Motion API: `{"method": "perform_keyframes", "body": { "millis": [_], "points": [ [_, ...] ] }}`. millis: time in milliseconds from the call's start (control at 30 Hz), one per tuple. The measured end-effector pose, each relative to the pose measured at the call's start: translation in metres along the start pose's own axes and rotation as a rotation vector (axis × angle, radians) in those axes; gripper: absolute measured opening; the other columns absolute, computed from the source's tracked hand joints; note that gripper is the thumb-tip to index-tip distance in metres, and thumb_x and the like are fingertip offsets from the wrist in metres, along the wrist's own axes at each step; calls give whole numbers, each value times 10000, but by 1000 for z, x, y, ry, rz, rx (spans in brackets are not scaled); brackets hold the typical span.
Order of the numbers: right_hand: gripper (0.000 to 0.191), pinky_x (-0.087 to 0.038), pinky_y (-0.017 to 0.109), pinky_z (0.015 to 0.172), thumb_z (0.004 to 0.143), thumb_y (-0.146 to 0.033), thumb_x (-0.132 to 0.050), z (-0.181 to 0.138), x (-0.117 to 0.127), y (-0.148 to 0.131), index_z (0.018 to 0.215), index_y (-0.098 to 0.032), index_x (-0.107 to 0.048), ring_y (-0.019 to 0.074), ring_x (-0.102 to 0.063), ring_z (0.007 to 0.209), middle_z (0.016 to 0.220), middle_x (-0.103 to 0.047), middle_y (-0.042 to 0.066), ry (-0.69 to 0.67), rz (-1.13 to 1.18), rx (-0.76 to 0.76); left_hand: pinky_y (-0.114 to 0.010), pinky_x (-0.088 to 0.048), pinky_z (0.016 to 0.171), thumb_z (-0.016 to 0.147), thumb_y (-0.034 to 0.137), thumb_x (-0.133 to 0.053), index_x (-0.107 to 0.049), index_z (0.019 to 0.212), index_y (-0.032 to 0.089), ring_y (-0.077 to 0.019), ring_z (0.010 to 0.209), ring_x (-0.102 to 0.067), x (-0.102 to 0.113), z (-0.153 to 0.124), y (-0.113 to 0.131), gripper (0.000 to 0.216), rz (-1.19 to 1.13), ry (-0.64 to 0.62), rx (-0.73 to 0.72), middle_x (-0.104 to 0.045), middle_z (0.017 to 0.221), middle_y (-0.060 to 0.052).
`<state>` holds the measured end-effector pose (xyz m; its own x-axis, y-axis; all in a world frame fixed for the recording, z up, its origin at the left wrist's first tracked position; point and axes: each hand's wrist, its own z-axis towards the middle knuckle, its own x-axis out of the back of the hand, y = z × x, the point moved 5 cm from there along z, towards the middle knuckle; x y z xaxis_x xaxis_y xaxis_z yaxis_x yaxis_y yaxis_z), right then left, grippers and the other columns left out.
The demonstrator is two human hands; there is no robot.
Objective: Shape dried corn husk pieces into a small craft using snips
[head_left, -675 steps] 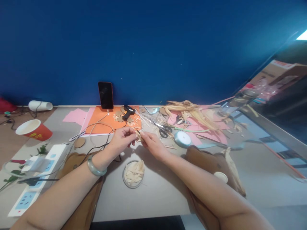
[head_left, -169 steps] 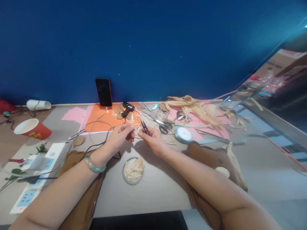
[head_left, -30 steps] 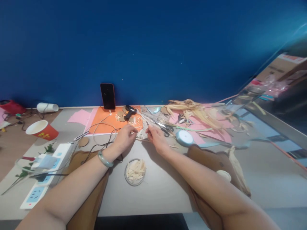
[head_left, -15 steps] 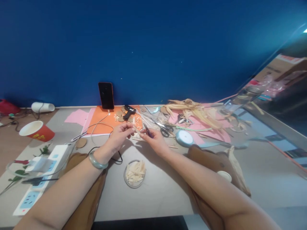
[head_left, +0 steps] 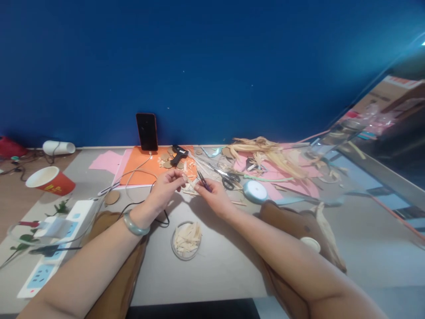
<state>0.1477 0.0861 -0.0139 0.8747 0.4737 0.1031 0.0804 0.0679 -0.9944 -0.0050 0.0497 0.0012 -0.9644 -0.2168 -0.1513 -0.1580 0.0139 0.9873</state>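
Note:
My left hand (head_left: pixel 169 184) is pinched on a small pale strip (head_left: pixel 186 178), which looks like dried husk. Close beside it, my right hand (head_left: pixel 212 195) grips dark tweezers (head_left: pixel 203 179), their slim prongs angled up and left. The right thumb and fingertip also meet near the strip's other end; whether they touch it is hard to see. Below both hands stands a small round dish (head_left: pixel 173 249) heaped with cut pale pieces (head_left: pixel 187 237). Just beyond the fingers, a black glue gun (head_left: pixel 179 155) lies on orange paper (head_left: pixel 136 168).
Scissors (head_left: pixel 229 180), a ribbon spool (head_left: pixel 255 191) and dried husks (head_left: pixel 259 146) lie behind and right. A phone (head_left: pixel 147 132) leans on the blue wall. A power strip (head_left: pixel 43 270), cables and a paper cup (head_left: pixel 51 180) stand left. Brown cushions (head_left: pixel 113 261) lie under my forearms.
My hands stay almost in place. The tweezers have turned slightly in my right hand, and their two prongs now show apart. The pale strip has shifted a little between my fingers.

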Motion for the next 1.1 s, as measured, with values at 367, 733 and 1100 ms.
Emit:
{"method": "perform_keyframes", "body": {
  "millis": [367,733,1100],
  "points": [
    [295,-297,239,519,796,-440,-627,1,4,-1,713,-175,-526,95,-347,554,572,-409,-46,56,71,58,-210,-406,524,607,257,-777,-604,819,163,-101,558,-561,-8,-4,-20,289,226,-240,242,-623,649,23],
    [342,-288,241,538,820,-453,-604,-1,1,-6,658,-176,-485,92,-323,568,589,-382,-45,2,-43,90,-192,-398,468,724,306,-693,-687,744,152,-84,511,-530,-8,-6,-20,155,383,-334,186,-642,654,-1],
    [296,-353,244,599,778,-430,-667,-1,0,-3,727,-168,-537,103,-419,611,641,-484,-33,-23,22,79,-191,-369,432,743,338,-654,-648,746,162,-77,465,-498,-5,-2,-24,177,407,-264,169,-610,617,18]
  ]
}}
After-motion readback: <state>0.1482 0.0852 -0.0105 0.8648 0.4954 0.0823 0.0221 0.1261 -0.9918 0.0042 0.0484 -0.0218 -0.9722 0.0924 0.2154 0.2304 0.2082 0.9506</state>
